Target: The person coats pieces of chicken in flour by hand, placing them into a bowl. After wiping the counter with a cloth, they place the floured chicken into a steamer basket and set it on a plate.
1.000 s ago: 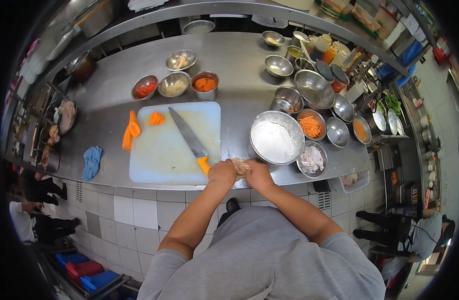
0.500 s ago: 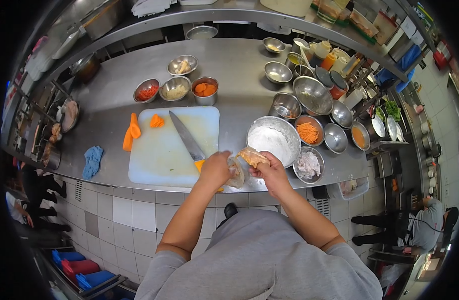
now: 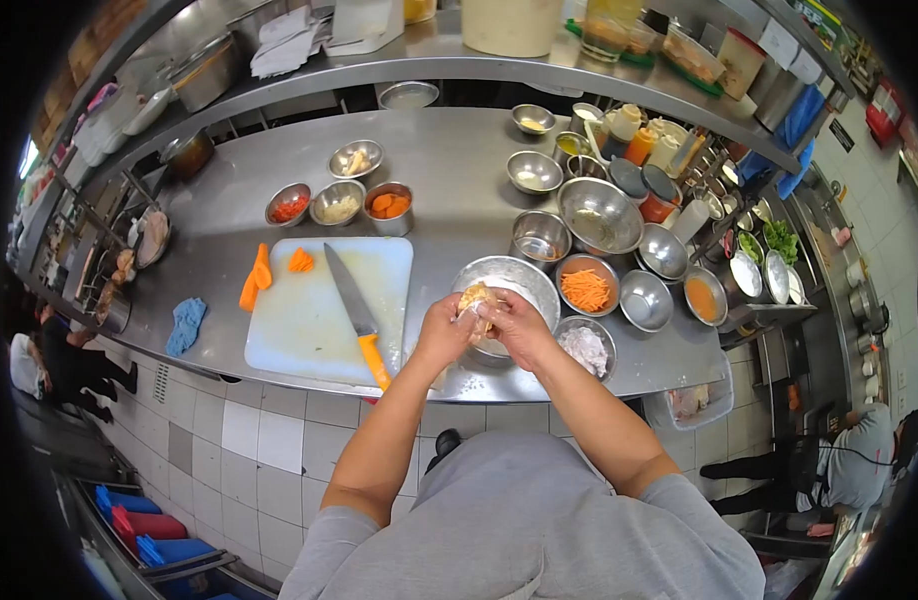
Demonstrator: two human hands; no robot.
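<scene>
My left hand [image 3: 443,331] and my right hand [image 3: 520,329] meet over a steel bowl [image 3: 545,287] of white flour [image 3: 517,288]. Fingers of both hands are closed around a piece of raw, orange-coated meat [image 3: 475,297], perhaps chicken. Part of the meat is hidden behind the fingers. To the left, a knife [image 3: 350,290] with a yellow handle lies on a white cutting board [image 3: 289,350], its handle reaching past the board's front edge. A bowl of flour-coated pieces [image 3: 585,349] stands just right of my right hand.
Carrot sticks [image 3: 260,272] and carrot slices [image 3: 300,260] lie on the board's left part. A blue cloth [image 3: 186,325] is farther left. Shredded carrot [image 3: 585,290] fills a bowl among several steel bowls on the right. A shelf [image 3: 419,68] spans the back; another person [image 3: 849,455] stands far right.
My left hand has moved up and right from beside the knife handle to join my right hand on the meat. My right hand has moved slightly left, over the flour bowl. The view has shifted.
</scene>
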